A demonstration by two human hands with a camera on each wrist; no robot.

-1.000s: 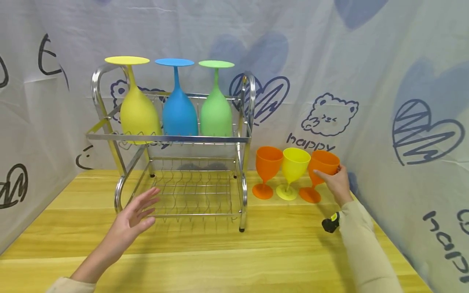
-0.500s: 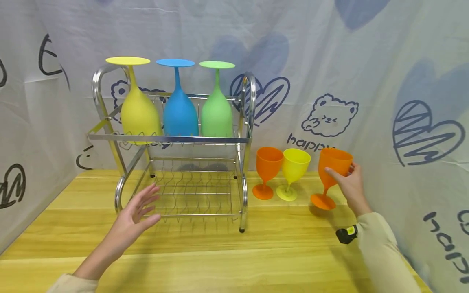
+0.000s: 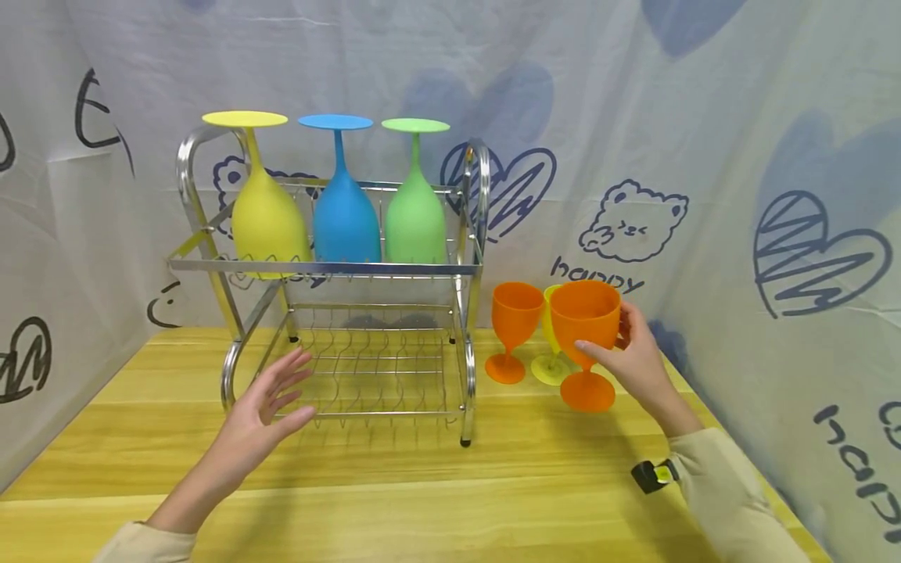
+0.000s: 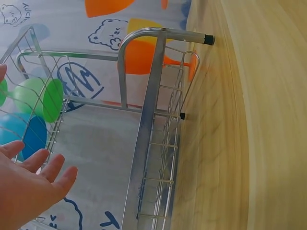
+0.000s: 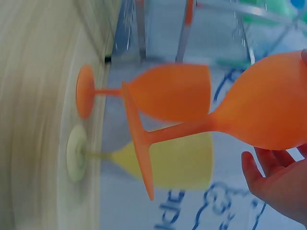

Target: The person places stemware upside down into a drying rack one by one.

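My right hand [image 3: 637, 356] grips the bowl of an orange goblet [image 3: 586, 336] and holds it upright just above the wooden table [image 3: 450, 485], in front of a yellow goblet [image 3: 551, 361] and beside another orange goblet [image 3: 515, 324]. The right wrist view shows the held orange goblet [image 5: 230, 122] with my fingers [image 5: 268, 177] round its bowl. My left hand [image 3: 263, 399] hovers with fingers spread and holds nothing, in front of the lower tier of a chrome dish rack [image 3: 338, 313]. The left wrist view shows that left hand [image 4: 29, 187] beside the rack [image 4: 148, 124].
On the rack's upper tier stand upside down a yellow goblet [image 3: 263, 211], a blue goblet [image 3: 343, 207] and a green goblet [image 3: 415, 207]. Printed cloth [image 3: 704, 156] walls the table at the back and on both sides.
My right hand has lifted the right-hand orange goblet off the table and carried it left and nearer, in front of the yellow goblet. The left hand has barely moved.
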